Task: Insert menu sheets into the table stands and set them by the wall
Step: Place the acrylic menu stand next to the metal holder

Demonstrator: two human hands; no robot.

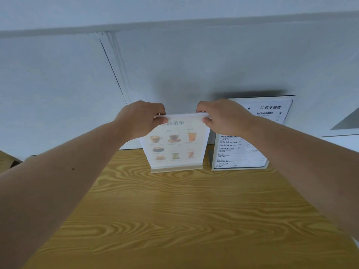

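Fingers (pixel 162 119) of the left hand (pixel 139 119) and right hand (pixel 223 118) pinched the top corners of the drinks menu stand (pixel 175 146). It stood upright on the wooden counter (pixel 174 210) near the wall (pixel 174 65), beside a text menu stand (pixel 250 150). The stand looked light, stiff and smooth, best held by its top edge.

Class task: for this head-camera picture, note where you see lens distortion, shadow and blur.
Head view: wide-angle bending curves the wall seams; soft shadows fall on the wall behind both hands, left and right; the drinks menu looks washed out and slightly blurred; the text menu is sharper.
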